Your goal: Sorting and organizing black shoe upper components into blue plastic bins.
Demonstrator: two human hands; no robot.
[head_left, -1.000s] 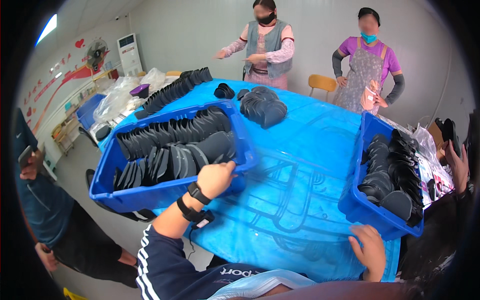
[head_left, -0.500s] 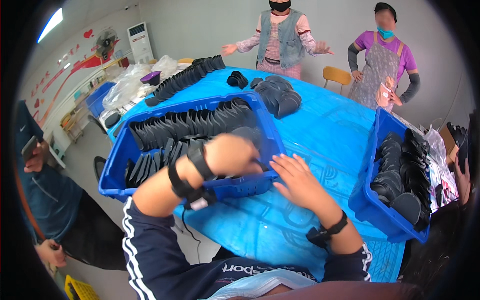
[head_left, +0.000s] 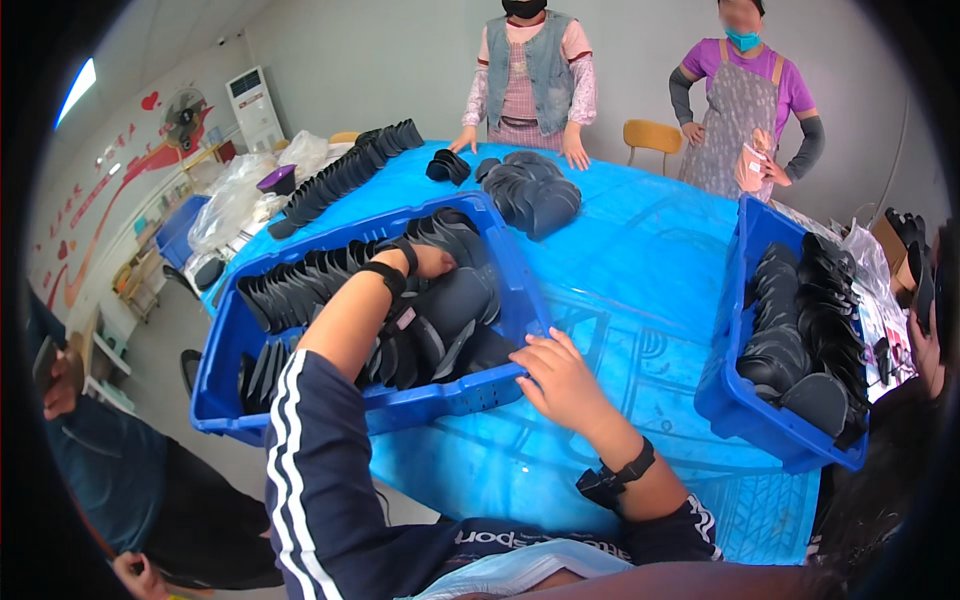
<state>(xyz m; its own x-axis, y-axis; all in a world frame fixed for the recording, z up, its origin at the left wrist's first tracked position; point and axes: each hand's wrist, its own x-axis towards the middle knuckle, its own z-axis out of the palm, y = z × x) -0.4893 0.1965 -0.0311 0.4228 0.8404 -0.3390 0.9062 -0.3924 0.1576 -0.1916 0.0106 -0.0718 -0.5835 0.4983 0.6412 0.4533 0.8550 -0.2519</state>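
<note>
My left hand point(head_left: 432, 262) reaches over the blue crate point(head_left: 440, 405) in front of me, down among dark grey and black insoles point(head_left: 300, 285) standing in packed rows. Its fingers are mostly hidden by the hand itself and the pieces around it. Below that hand, larger insoles point(head_left: 455, 305) lie at looser angles at the crate's right end. My right hand point(head_left: 560, 380) is closed at the crate's near right corner, fingers over the rim and thumb outside. Dark straps circle both of my wrists.
A second blue crate point(head_left: 715, 400) of insoles stands at the right. Farther back on the blue-covered table point(head_left: 650, 240) are an insole pile point(head_left: 532, 195), a small stack point(head_left: 448, 167) and a long row point(head_left: 350, 172). Two people stand beyond it; another person is at the left.
My left hand has moved back and down into the insoles. My right hand has come onto the crate's corner. The person opposite has lowered both hands to the table.
</note>
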